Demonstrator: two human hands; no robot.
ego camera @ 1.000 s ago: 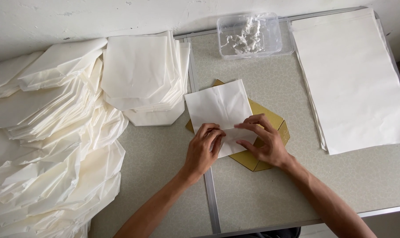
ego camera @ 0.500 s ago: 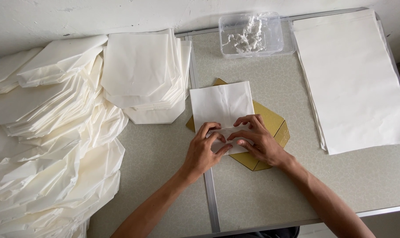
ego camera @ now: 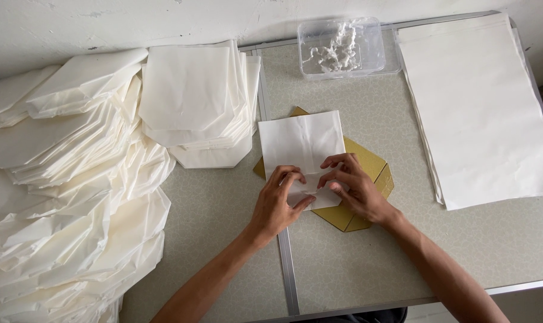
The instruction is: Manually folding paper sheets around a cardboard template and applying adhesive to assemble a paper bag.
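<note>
Your hands shifted closer together since earlier: left hand (ego camera: 277,203), right hand (ego camera: 355,188) fingertips pinching white paper bag's (ego camera: 301,146) lower fold; crease hidden under fingers.

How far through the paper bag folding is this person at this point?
Done: a large pile of finished white bags and a neater stack fill the left side. In hand: the left hand and right hand press the lower end of one white bag lying on a yellow cardboard template. Left: a stack of flat white sheets at right.

White paper sheet (ego camera: 301,143) flat atop yellow cardboard template (ego camera: 367,164), near edge folded
</note>
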